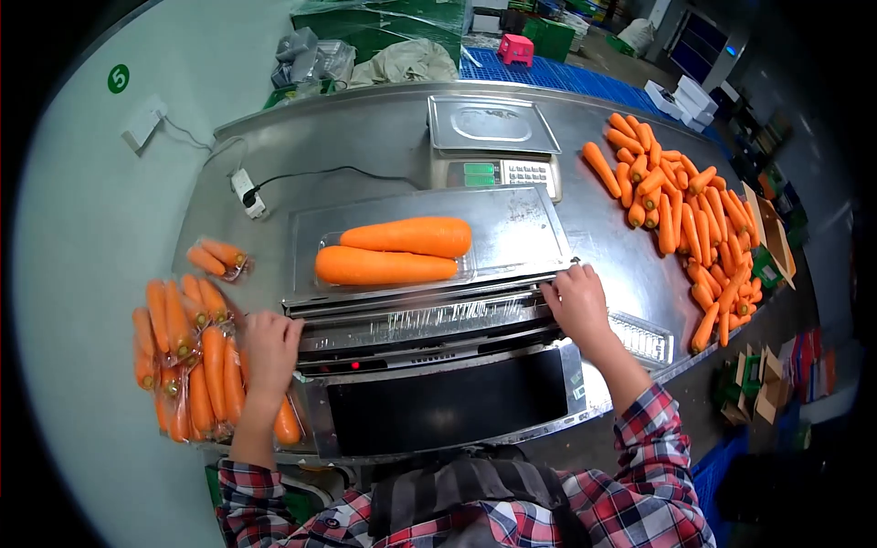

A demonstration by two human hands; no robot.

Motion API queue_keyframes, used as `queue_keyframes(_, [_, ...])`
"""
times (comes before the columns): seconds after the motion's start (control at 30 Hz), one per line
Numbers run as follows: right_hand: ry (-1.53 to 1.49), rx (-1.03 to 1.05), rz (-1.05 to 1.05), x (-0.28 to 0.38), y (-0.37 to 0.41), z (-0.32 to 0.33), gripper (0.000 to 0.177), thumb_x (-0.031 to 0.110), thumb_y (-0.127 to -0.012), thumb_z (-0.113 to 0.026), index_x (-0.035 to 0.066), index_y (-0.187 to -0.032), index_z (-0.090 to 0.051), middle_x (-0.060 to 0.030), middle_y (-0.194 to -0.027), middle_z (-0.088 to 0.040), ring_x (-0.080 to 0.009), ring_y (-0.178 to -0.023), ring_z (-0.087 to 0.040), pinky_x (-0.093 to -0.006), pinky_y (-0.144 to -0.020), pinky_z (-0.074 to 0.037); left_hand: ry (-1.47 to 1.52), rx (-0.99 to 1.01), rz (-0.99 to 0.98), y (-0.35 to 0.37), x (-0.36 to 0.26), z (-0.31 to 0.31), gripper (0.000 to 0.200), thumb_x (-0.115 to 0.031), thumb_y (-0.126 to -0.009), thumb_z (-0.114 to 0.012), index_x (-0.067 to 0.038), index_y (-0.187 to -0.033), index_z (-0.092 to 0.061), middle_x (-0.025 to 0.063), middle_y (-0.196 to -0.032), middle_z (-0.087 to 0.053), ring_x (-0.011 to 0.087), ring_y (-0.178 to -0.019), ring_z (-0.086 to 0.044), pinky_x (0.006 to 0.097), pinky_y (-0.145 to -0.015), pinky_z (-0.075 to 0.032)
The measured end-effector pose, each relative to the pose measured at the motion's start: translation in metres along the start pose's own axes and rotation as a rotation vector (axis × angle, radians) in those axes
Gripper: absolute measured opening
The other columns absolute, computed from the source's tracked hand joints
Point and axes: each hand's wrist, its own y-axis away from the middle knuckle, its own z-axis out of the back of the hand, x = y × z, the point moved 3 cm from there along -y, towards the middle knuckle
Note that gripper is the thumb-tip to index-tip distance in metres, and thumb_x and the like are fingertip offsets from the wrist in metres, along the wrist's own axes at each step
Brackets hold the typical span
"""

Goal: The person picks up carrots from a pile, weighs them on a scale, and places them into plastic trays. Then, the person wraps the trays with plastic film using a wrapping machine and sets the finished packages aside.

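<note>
Upper left of the frame, on the pale wall (73, 274): a round green sign (117, 79) bearing a white 5. At top centre, on the weighing scale (493, 128): a lit green display (479, 173) and a keypad (527, 171), figures too small to read. Right of centre, low on the wrapping machine (438, 406): small stickers (577, 388), print illegible.

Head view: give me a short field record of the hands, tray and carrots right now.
left hand: beside wrapped carrot packs, at left edge of wrapping machine
right hand: on film roll, right end
tray: holds two carrots, on the plate
scale: behind the plate
loose carrots: piled at right
</note>
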Motion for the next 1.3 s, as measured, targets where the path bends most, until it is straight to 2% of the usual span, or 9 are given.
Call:
queue_keyframes(0.33, [-0.392,-0.041,-0.023,0.037,0.001,-0.015,0.019,0.015,-0.077,-0.06,0.001,-0.065,-0.062,-0.015,-0.068,-0.057,-0.0335,-0.069,-0.052,-0.0412,-0.066,-0.042,0.356,-0.073,0.145,0.0,-0.022,-0.033,0.022,-0.021,-0.081,-0.063,-0.004,-0.066,-0.06,0.0082,-0.068,-0.05,0.0238,-0.068,-0.049,0.0358,-0.064,-0.039])
queue_keyframes(0.47, [-1.372,0.448,-0.526,0.024,-0.001,0.014,0.019,0.011,-0.08,-0.051,0.001,-0.064,-0.052,-0.0072,-0.063,-0.052,-0.0173,-0.06,-0.053,-0.0294,-0.058,-0.045,1.63,0.129,0.742,-0.007,-0.031,0.003,0.028,-0.019,-0.089,-0.049,-0.007,-0.063,-0.046,-0.0003,-0.057,-0.041,0.0128,-0.054,-0.039,0.029,-0.049,-0.033])
queue_keyframes(0.6, [-2.181,0.178,-0.107,0.018,-0.054,0.058,0.019,0.011,-0.086,-0.044,0.002,-0.071,-0.052,-0.006,-0.065,-0.051,-0.0205,-0.063,-0.054,-0.0323,-0.064,-0.048,2.229,0.053,0.389,-0.059,-0.028,0.06,0.031,-0.019,-0.089,-0.048,-0.01,-0.062,-0.037,0.0021,-0.062,-0.042,0.0131,-0.055,-0.039,0.0286,-0.051,-0.033])
queue_keyframes(0.67, [-2.329,-0.119,-0.148,0.025,-0.09,0.065,0.018,0.01,-0.087,-0.045,0.003,-0.073,-0.054,-0.0061,-0.066,-0.051,-0.0228,-0.068,-0.056,-0.0355,-0.068,-0.048,2.201,-0.217,0.33,-0.1,-0.044,0.076,0.027,-0.018,-0.089,-0.049,-0.01,-0.064,-0.043,0.0032,-0.064,-0.047,0.0141,-0.059,-0.045,0.0276,-0.056,-0.039])
queue_keyframes(0.73, [-1.89,-0.285,-0.078,0.042,-0.135,0.048,0.018,0.012,-0.088,-0.047,0.003,-0.075,-0.055,-0.0047,-0.07,-0.054,-0.0231,-0.077,-0.059,-0.0385,-0.073,-0.046,1.877,-0.332,0.382,-0.143,-0.049,0.054,0.023,-0.02,-0.089,-0.052,-0.008,-0.07,-0.051,0.0043,-0.073,-0.057,0.0169,-0.071,-0.055,0.0278,-0.067,-0.045])
queue_keyframes(0.87, [-0.455,0.048,0.112,0.059,-0.151,-0.062,0.016,0.01,-0.087,-0.052,-0.002,-0.094,-0.06,-0.0139,-0.092,-0.065,-0.0237,-0.091,-0.061,-0.032,-0.086,-0.044,1.055,0.079,0.31,-0.155,0.012,-0.074,0.021,-0.022,-0.088,-0.056,-0.002,-0.086,-0.06,0.0125,-0.094,-0.066,0.0249,-0.091,-0.062,0.0305,-0.08,-0.046])
queue_keyframes(0.97, [-0.758,0.131,0.077,0.047,-0.137,-0.076,0.018,0.014,-0.088,-0.053,-0.003,-0.093,-0.058,-0.0144,-0.085,-0.064,-0.0276,-0.08,-0.061,-0.0334,-0.074,-0.047,0.704,0.086,0.105,-0.139,-0.002,-0.077,0.018,-0.018,-0.082,-0.064,-0.001,-0.082,-0.06,0.0093,-0.082,-0.064,0.0174,-0.078,-0.063,0.0263,-0.066,-0.049])
queue_keyframes(1.2, [-1.253,0.593,-0.433,0.038,-0.139,-0.064,0.026,0.019,-0.082,-0.056,-0.006,-0.091,-0.058,-0.0088,-0.076,-0.058,-0.0139,-0.07,-0.053,-0.0268,-0.063,-0.043,1.264,0.546,0.695,-0.145,0.036,-0.074,0.025,-0.017,-0.082,-0.063,0.007,-0.08,-0.057,0.017,-0.078,-0.064,0.0188,-0.073,-0.065,0.027,-0.069,-0.053])
queue_keyframes(1.3, [-0.897,0.752,-0.262,0.051,-0.142,-0.04,0.02,0.013,-0.087,-0.052,-0.003,-0.095,-0.063,-0.0077,-0.09,-0.059,-0.0097,-0.075,-0.054,-0.0228,-0.062,-0.043,0.103,0.68,0.534,-0.169,0.002,-0.026,0.032,-0.026,-0.085,-0.06,0.006,-0.083,-0.058,0.0179,-0.08,-0.063,0.0206,-0.073,-0.065,0.0296,-0.068,-0.053])
